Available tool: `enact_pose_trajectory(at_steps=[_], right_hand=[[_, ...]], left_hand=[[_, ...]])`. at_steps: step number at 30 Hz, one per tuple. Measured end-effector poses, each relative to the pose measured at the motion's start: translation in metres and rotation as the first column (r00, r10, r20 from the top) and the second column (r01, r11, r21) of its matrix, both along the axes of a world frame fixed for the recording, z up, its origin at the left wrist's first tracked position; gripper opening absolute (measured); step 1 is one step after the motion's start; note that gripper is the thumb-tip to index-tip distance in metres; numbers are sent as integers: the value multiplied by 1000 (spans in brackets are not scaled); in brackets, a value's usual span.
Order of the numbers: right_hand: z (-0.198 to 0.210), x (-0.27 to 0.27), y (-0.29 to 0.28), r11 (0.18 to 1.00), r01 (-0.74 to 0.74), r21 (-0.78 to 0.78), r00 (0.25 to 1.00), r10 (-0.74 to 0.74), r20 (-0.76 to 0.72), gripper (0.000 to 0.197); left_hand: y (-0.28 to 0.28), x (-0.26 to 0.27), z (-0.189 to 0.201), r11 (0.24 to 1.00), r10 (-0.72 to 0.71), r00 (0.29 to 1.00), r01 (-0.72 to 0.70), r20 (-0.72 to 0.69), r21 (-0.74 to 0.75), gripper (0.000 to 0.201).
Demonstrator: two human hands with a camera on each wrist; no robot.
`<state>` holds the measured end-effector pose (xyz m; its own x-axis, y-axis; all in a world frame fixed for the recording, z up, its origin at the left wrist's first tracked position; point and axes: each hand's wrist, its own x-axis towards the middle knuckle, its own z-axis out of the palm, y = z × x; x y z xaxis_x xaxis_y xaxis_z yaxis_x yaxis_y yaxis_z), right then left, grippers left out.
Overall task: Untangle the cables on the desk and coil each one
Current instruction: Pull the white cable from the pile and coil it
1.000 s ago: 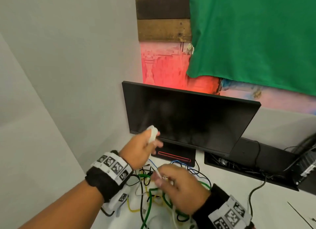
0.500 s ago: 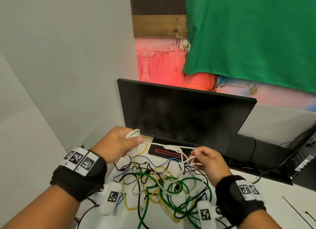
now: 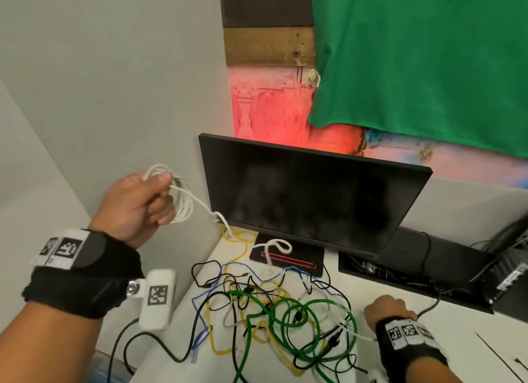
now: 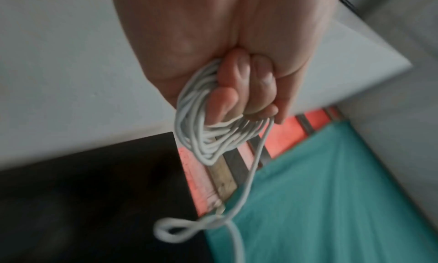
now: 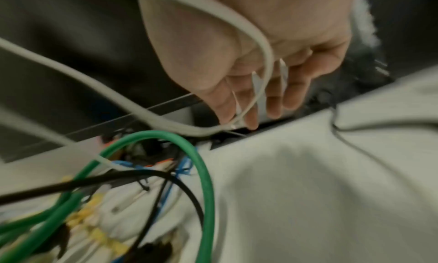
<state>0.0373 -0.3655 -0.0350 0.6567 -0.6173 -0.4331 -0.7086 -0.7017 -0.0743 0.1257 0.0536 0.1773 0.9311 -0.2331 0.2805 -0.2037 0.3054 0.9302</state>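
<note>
My left hand (image 3: 164, 195) is raised left of the monitor and grips a coil of white cable (image 3: 181, 204). In the left wrist view its fingers (image 4: 239, 91) curl round the coil (image 4: 201, 136). From the coil the white cable drops through a small knot (image 3: 218, 217) to the desk. There a tangle of green (image 3: 285, 311), yellow, blue and black cables lies. My right hand (image 3: 385, 308) is low at the tangle's right edge. The blurred right wrist view shows thumb and forefinger (image 5: 239, 117) pinching the white cable (image 5: 118, 96), which also loops over the palm.
A dark monitor (image 3: 314, 194) stands right behind the tangle, its base under a white cable loop (image 3: 275, 244). A black cable slot (image 3: 400, 268) and more black gear lie at the back right. The white desk (image 3: 414, 359) ends near the grey wall at left.
My left hand has risen up and to the left with the coil. My right hand has dropped down and to the right, onto the desk beside the tangle.
</note>
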Motion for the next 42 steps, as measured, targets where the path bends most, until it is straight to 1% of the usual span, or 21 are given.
enact_pose_trajectory(at_steps=[2, 3, 5, 6, 7, 8, 10, 12, 14, 18, 23, 28, 31, 34, 36, 37, 38, 39, 40, 41, 42], right_hand=[[23, 6, 19, 999, 10, -50, 972, 2, 234, 40], [39, 9, 30, 999, -27, -31, 882, 39, 470, 40], [80, 13, 57, 967, -213, 139, 504, -13, 864, 37], [104, 11, 74, 922, -354, 156, 343, -27, 939, 38], [124, 8, 92, 870, -472, 141, 263, -14, 965, 45], [139, 4, 108, 815, -563, 138, 269, 23, 963, 58], [148, 1, 134, 746, -618, 248, 452, 79, 888, 89], [138, 8, 148, 741, -550, 386, 620, 52, 783, 78], [125, 16, 152, 706, -548, 448, 611, -28, 791, 33], [86, 24, 128, 676, -598, 431, 601, 23, 799, 30], [36, 31, 94, 797, -524, 300, 683, 182, 707, 25], [64, 36, 89, 782, -542, 308, 722, 245, 647, 14], [103, 27, 94, 772, -618, 150, 633, 375, 677, 22], [126, 17, 116, 678, -735, 9, 494, 527, 692, 27], [133, 11, 126, 642, -717, 270, 538, 265, 800, 35], [133, 8, 129, 537, -676, 504, 595, -5, 804, 36], [132, 8, 129, 339, -627, 701, 665, -237, 709, 36], [131, 7, 129, 136, -577, 806, 726, -365, 582, 41], [129, 6, 127, 5, -557, 831, 760, -402, 511, 48], [127, 5, 125, -57, -562, 825, 772, -395, 498, 50], [124, 5, 122, -49, -592, 804, 758, -374, 535, 44]], left_hand=[[-13, -2, -3, 977, 27, 999, -33, 27, 211, 30], [-22, -5, -7, 951, 32, 999, -40, 32, 308, 27], [-42, -8, -19, 914, 22, 999, -32, 29, 404, 25], [-50, -8, -23, 907, 10, 1000, -18, 20, 420, 25], [-56, -9, -27, 903, -1, 1000, -6, 15, 429, 29], [-62, -9, -30, 900, -7, 1000, 2, 10, 436, 42], [-70, -9, -32, 894, -10, 1000, 5, 8, 449, 56], [-78, -12, -28, 907, -34, 999, 29, 6, 421, 47], [-80, -13, -23, 935, -70, 997, 74, -23, 346, 36], [-64, -12, -7, 984, -144, 983, 154, -115, 87, 30], [-64, -22, -14, 956, -165, 977, 193, -138, 221, 29], [-58, -15, -30, 950, -103, 980, 148, -171, 274, 34], [-57, -11, -35, 946, -64, 986, 109, -153, 305, 35], [-63, -8, -37, 956, -44, 986, 88, -160, 278, 36], [-68, -6, -38, 967, -45, 986, 83, -161, 240, 52], [-69, -5, -38, 969, -34, 988, 70, -151, 237, 54], [-69, -4, -38, 969, -19, 991, 52, -136, 241, 53], [-70, -3, -38, 967, -2, 993, 32, -119, 253, 49], [-70, -2, -37, 963, 19, 994, 9, -104, 269, 49], [-70, -2, -36, 959, 39, 995, -12, -90, 285, 53], [-70, -1, -35, 956, 55, 995, -28, -83, 292, 58]])
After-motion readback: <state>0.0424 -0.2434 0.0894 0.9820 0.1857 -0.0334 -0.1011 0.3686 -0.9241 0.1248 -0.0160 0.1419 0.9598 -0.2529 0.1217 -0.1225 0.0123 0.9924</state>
